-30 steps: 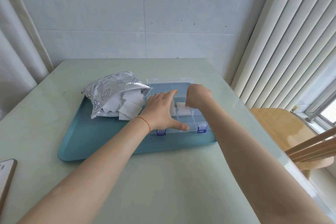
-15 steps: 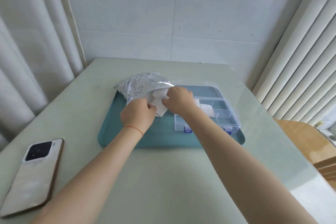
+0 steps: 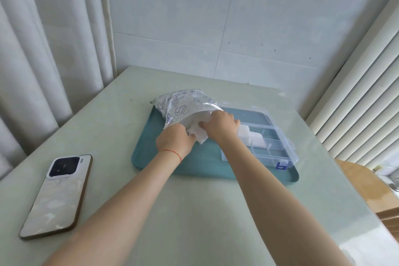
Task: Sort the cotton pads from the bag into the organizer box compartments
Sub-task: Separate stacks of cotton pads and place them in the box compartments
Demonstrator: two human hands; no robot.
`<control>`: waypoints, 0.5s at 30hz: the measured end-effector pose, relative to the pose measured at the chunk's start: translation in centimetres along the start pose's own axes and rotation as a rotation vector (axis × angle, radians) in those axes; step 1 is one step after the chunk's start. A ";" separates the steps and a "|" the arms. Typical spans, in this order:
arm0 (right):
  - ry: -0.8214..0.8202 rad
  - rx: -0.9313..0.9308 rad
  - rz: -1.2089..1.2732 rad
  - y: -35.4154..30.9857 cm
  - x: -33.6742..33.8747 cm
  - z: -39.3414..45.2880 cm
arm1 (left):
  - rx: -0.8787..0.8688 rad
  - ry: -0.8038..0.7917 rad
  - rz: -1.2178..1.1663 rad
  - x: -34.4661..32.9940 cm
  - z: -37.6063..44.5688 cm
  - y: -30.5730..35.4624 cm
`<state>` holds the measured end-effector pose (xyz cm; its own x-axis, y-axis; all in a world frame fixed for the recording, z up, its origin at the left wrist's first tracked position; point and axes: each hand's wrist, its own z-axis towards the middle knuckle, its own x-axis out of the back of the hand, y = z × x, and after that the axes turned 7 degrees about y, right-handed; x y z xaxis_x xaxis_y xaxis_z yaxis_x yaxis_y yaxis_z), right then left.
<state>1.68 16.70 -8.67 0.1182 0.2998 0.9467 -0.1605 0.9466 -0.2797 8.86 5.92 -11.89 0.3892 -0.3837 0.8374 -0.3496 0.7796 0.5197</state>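
A silvery printed bag [image 3: 182,106] lies on the back left of a teal tray [image 3: 151,153], its mouth facing right with white cotton pads [image 3: 199,134] spilling out. My left hand [image 3: 174,141] grips the lower edge of the bag's mouth. My right hand [image 3: 220,126] is at the bag's opening, fingers curled round the white pads. The clear organizer box [image 3: 272,144] with blue latches stands open on the tray's right side. A stack of white pads [image 3: 251,136] sits in one of its middle compartments.
A phone [image 3: 57,195] lies face down on the table at the left. A wooden chair [image 3: 371,188] stands past the table's right edge. Curtains hang at the left and blinds at the right; a tiled wall is behind the table.
Both hands left the organizer box and moved left to the bag's mouth. The view swung left, so the phone shows more fully.
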 end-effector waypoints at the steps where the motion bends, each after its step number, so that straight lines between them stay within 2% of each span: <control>1: -0.006 -0.003 0.050 0.2 0.3 -0.1 | 0.005 -0.002 -0.015 -0.1 0.0 -0.1; 8: -0.140 0.008 0.211 1.9 1.6 -0.2 | 0.044 -0.077 -0.129 -0.5 0.2 -0.3; 15: -0.101 0.034 0.328 2.5 2.4 -1.4 | 0.161 -0.218 -0.453 -0.2 0.0 0.2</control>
<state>2.93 19.97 -7.30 -0.0429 0.5724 0.8189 -0.2068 0.7968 -0.5678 8.76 6.16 -11.92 0.3513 -0.7721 0.5295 -0.3202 0.4323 0.8429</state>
